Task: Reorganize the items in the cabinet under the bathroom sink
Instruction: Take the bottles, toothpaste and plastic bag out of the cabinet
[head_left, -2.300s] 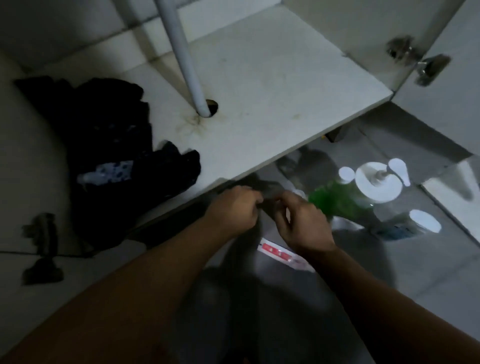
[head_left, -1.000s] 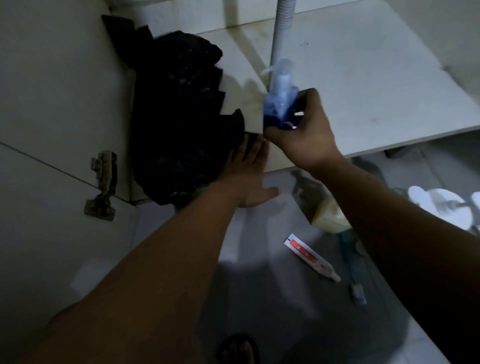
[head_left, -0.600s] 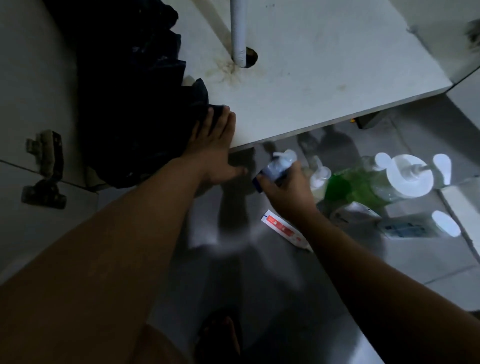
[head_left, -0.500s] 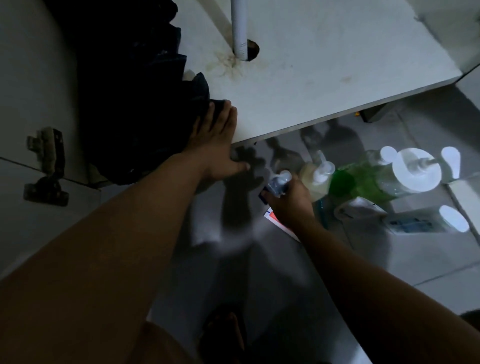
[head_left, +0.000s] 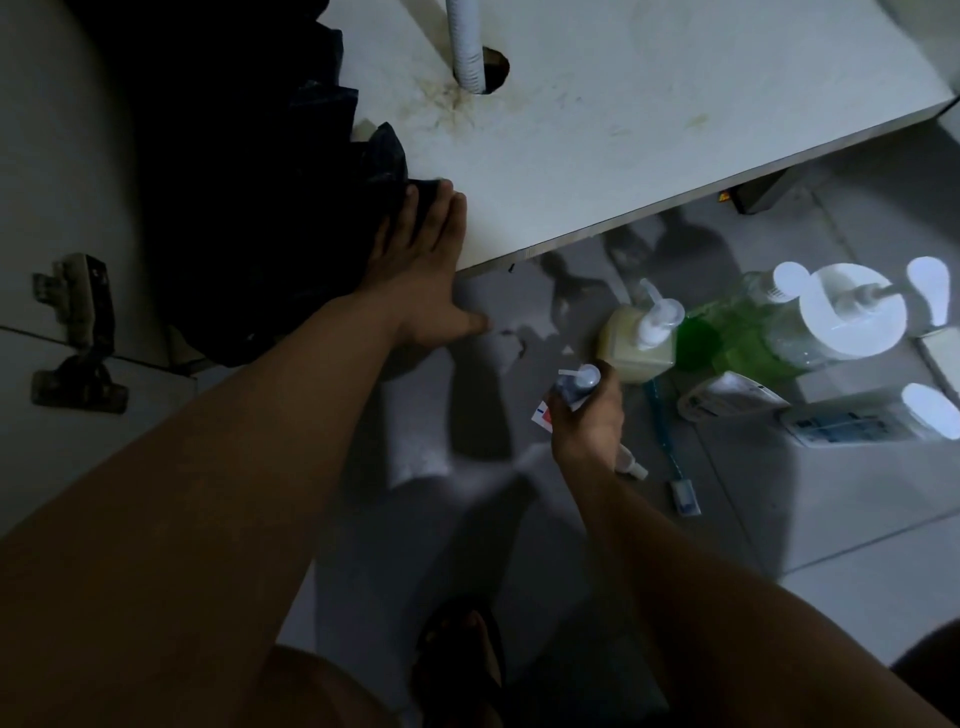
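My right hand (head_left: 587, 415) grips a small blue pump bottle (head_left: 575, 383) low over the tiled floor, beside a pale yellow pump bottle (head_left: 638, 347). My left hand (head_left: 421, 280) rests flat with straight fingers on the front edge of the white cabinet floor (head_left: 623, 135), its fingertips touching a heap of black cloth (head_left: 249, 197). Part of a red and white toothpaste tube (head_left: 542, 414) shows under my right hand. A teal toothbrush (head_left: 667, 447) lies on the floor to the right.
A green bottle (head_left: 727, 338), a large clear pump bottle (head_left: 841, 312), a white pouch (head_left: 727, 400) and a lying white bottle (head_left: 862, 421) crowd the floor at right. A white drain pipe (head_left: 465, 41) goes through the cabinet floor. A door hinge (head_left: 78, 332) sits at left. My sandalled foot (head_left: 462, 660) is below.
My right hand has brought the blue pump bottle down from above the cabinet floor to the tiles beside the yellow bottle. My left hand stays on the cabinet edge.
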